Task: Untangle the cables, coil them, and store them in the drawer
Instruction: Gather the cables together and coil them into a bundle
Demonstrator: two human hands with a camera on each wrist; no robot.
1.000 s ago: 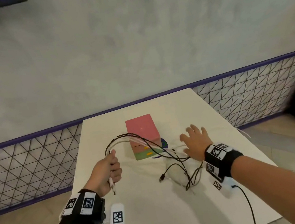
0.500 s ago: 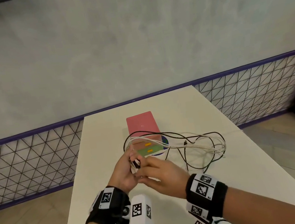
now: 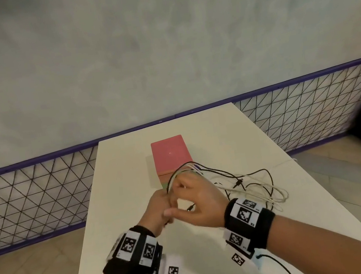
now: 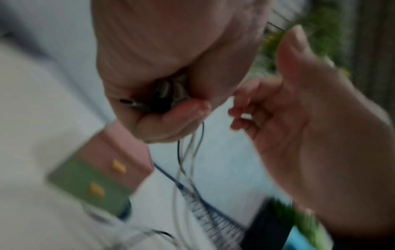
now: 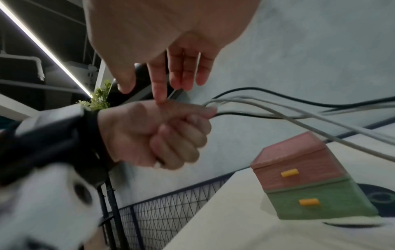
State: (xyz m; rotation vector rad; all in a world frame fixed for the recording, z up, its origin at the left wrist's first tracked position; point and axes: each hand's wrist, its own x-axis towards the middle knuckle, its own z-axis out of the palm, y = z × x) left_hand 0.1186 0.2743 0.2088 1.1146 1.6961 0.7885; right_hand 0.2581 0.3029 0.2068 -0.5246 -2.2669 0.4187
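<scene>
Cables [image 3: 254, 181] bunched in my left hand [image 3: 159, 206] fist-tight grip at frame centre, right hand [image 3: 196, 206] loose-fingered beside it, holding nothing I can see; loops trail right across the bench [image 3: 120, 175], coiling barely begun, drawer box [image 3: 170, 155] behind unopened.

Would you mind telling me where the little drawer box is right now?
In the head view the drawer box stands mid-table, just beyond both hands, with cable loops trailing to its right; both its drawers look closed.
</scene>
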